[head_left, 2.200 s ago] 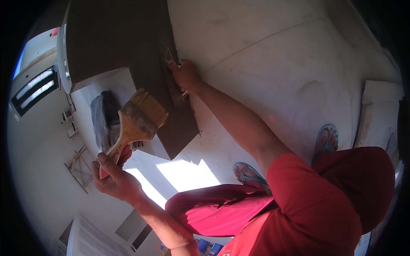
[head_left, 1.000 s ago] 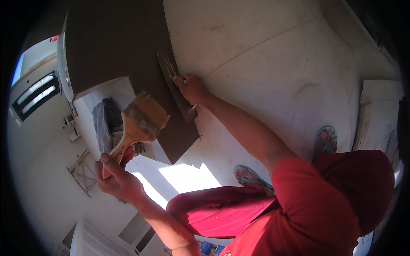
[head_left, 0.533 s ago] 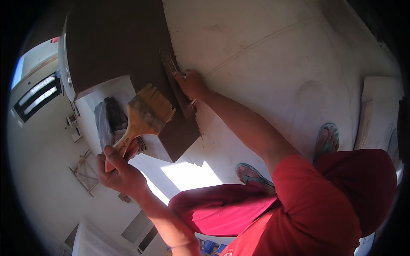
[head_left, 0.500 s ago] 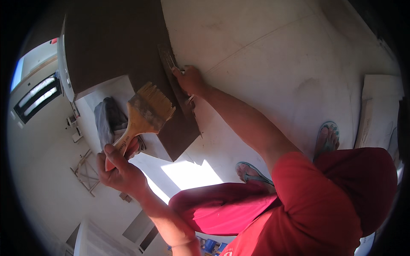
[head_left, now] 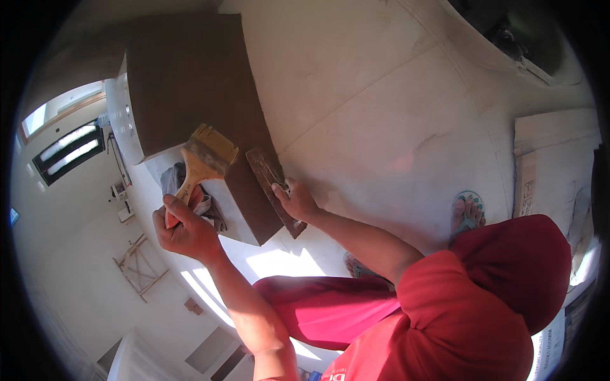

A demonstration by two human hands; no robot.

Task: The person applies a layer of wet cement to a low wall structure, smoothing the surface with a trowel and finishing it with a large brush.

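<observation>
The person's left hand [head_left: 187, 232] was closed around the lower handle of a brush [head_left: 206, 162], thumb along one side and fingers curled beneath. The brush was held up in the air, its wide bristles uppermost and slanting to the right. From the camera it stood in front of a brown surface [head_left: 190, 76] and its pale side, with a grey cloth [head_left: 171, 180] partly hidden behind the handle.

The right hand [head_left: 297, 201] was clamped on the grip of a trowel [head_left: 260, 168], the arm stretched out from a red sleeve [head_left: 432, 273]. The trowel lay lengthwise along the right edge of the brown surface, near its lower corner, its near end reaching just beyond that edge. Whether the blade pressed flat could not be told. The two hands were well apart, with the brush to the left of the trowel.

Beyond the edge spread a pale floor [head_left: 375, 127], where a foot in a green sandal [head_left: 467, 219] rested. A sheet of cardboard [head_left: 553, 159] lay at the far right, and bright sunlight [head_left: 279, 261] fell below the corner.
</observation>
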